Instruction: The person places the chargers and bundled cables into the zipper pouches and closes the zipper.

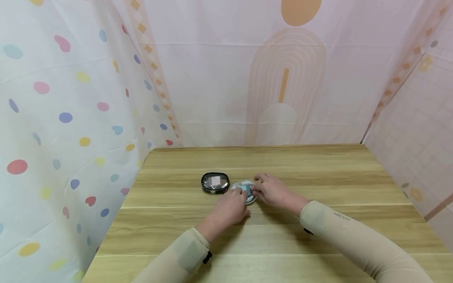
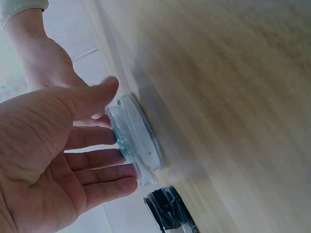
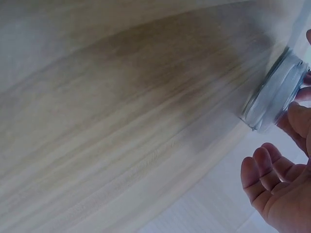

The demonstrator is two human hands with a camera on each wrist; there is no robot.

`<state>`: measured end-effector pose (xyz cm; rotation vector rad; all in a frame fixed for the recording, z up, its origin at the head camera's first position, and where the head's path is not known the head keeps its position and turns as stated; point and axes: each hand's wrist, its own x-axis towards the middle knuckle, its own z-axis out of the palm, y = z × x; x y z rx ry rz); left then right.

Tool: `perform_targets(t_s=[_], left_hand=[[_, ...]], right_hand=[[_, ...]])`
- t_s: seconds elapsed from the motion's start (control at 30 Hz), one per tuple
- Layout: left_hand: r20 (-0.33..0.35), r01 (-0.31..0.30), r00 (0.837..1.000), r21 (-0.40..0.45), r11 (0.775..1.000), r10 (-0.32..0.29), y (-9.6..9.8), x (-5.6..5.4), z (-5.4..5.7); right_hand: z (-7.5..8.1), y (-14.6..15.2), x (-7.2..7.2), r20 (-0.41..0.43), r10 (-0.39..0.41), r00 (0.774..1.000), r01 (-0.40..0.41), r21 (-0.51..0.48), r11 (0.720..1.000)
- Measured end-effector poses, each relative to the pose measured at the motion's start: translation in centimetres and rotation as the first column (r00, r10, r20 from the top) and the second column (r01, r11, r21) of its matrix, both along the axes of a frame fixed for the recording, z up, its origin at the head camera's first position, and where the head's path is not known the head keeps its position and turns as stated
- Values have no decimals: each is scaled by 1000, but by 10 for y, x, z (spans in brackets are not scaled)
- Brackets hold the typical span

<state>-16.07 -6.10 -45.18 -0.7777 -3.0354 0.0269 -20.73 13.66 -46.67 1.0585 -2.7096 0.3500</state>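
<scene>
A small clear round case (image 1: pixel 249 199) with a pale rim and a light-blue piece (image 1: pixel 246 190) on its top lies on the table between both hands. My left hand (image 1: pixel 231 206) reaches it from the near left. In the left wrist view, its fingers (image 2: pixel 104 158) stretch nearly straight over the top, with the thumb toward the rim. From the right comes my right hand (image 1: pixel 275 192). In the right wrist view its thumb (image 3: pixel 297 116) and forefinger pinch at the top of the clear case (image 3: pixel 274 92), while the other fingers curl loosely beside it.
Just left of the clear case stands an oval black-edged case (image 1: pixel 215 183) with a see-through top and a pale square on it. Both lie on a wood-grain table (image 1: pixel 170 228). Patterned curtains (image 1: pixel 212 78) hang behind the table and along its sides.
</scene>
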Motion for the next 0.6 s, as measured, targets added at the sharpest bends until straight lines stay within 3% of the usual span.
perform_targets(t_s=[0.1,0.23,0.37,0.6], left_hand=[[35,21,999,-11,1000,-21,1,-8,-2],[39,30,999,-5,1000,-29,6,-27,-4],[62,31,998,10,999,-32,10,-44,-5],[100,54,994,1,999,-54,4,-53,-6]], right_hand=[[-1,2,-4,-7,-9,1000,9,3,1000],[-1,5,-17,2,-47,999,47,9,999],[0,10,-30,70,-87,994,87,3,996],[0,19,-35,112,-75,991,79,-27,997]])
